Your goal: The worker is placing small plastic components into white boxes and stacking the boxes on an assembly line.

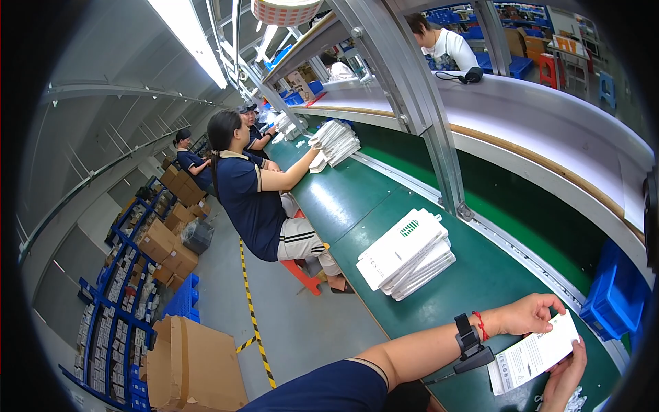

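Observation:
A flat white box (528, 360) with small dark print lies tilted over the green worktable (473, 305) at the lower right. My left hand (530, 314) comes across from the left, its thumb and fingers pinched at the box's upper end. From below, my right hand (568, 376) grips the same box along its right edge. A black band and a red string circle my left wrist. Further up the table, apart from both hands, sits a pile of similar white boxes (405, 254), the top one marked with green stripes. Small white pieces (575, 399) lie beside my right hand.
A blue bin (613, 292) stands right of my hands, below a curved white shelf (549, 123). A metal post (429, 123) rises behind the pile. One co-worker (240, 185) sits on the left, touching another stack (335, 143). An open cardboard box (195, 364) stands on the floor.

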A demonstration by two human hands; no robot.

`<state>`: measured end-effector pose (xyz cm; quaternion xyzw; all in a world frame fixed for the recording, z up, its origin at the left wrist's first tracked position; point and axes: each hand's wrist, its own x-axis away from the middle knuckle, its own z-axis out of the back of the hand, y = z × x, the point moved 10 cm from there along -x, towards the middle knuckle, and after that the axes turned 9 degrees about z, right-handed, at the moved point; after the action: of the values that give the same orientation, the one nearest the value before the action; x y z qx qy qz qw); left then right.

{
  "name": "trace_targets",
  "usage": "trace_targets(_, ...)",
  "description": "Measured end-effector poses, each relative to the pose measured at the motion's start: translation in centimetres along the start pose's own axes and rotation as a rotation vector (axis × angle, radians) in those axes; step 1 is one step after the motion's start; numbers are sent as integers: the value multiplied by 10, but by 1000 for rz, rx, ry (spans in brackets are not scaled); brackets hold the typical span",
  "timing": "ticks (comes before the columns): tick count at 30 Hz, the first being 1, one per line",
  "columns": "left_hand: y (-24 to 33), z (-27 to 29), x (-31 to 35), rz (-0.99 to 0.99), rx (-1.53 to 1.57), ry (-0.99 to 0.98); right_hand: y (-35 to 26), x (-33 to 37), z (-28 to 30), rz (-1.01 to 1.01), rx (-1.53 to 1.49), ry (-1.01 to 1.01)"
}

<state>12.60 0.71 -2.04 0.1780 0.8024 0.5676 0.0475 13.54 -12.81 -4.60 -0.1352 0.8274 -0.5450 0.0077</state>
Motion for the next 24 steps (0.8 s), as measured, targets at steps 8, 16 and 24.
trace_targets(8,-2,2,3,71,-131,-10,4,-5,-4,43,12,-64)
trace_targets(16,1,1,5,93,-208,3,-43,9,-24,399,908,-244)
trace_targets(24,1,2,6,73,-189,9,-45,17,-30,169,421,-94)
